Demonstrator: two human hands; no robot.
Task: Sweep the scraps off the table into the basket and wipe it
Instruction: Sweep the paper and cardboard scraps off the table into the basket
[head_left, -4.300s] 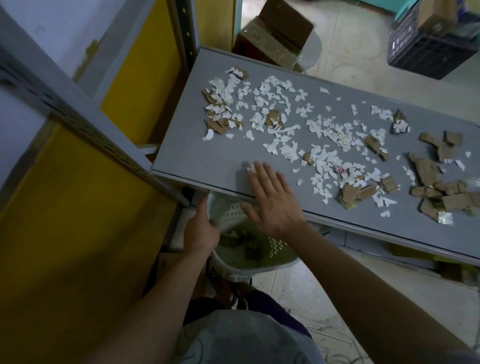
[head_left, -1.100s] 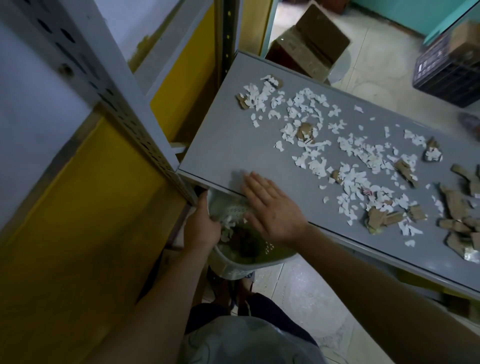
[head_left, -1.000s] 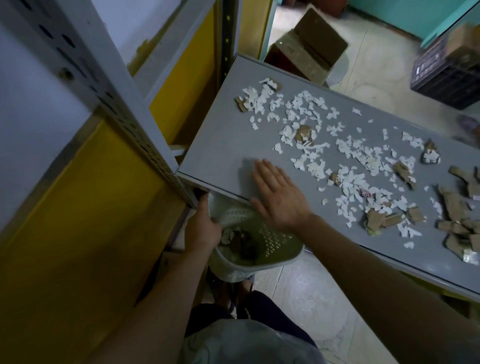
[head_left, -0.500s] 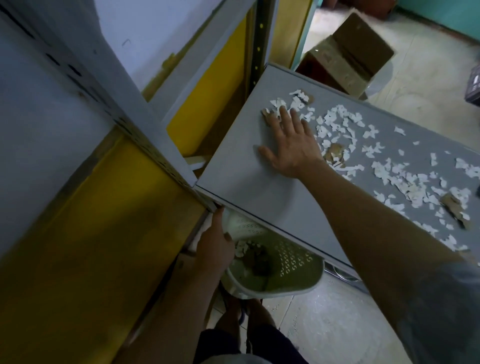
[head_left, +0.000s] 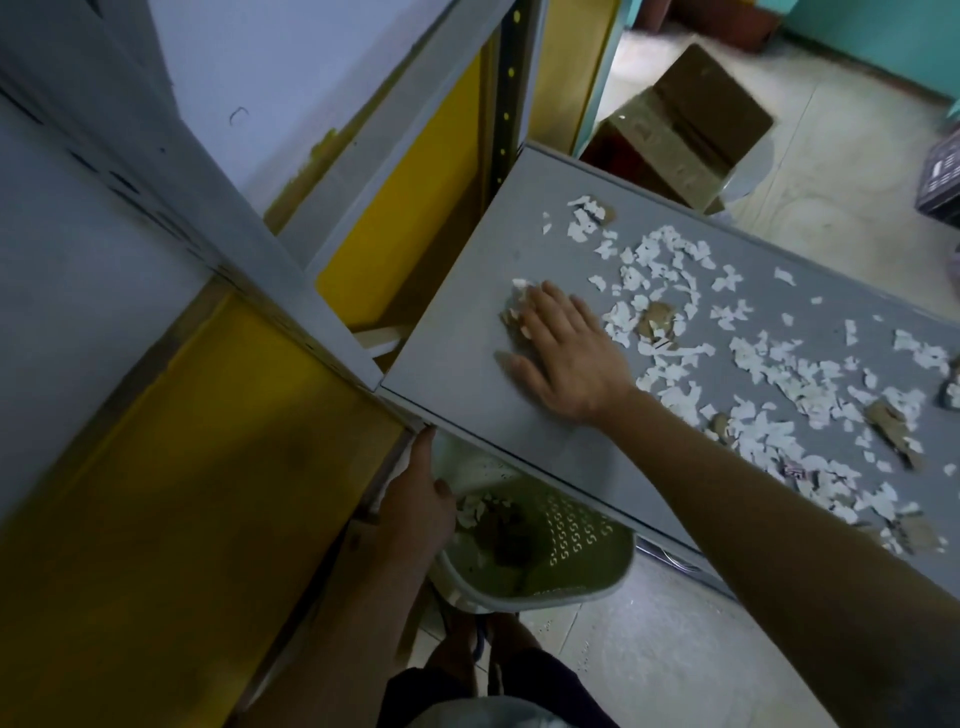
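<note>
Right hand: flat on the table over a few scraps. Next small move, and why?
Probably drag the right hand back toward the near table edge, pulling the scraps under its fingers into the basket. The palm lies flat on them, and the left hand holds the basket just below that edge, with scraps already inside. Many more remain farther right.
</note>
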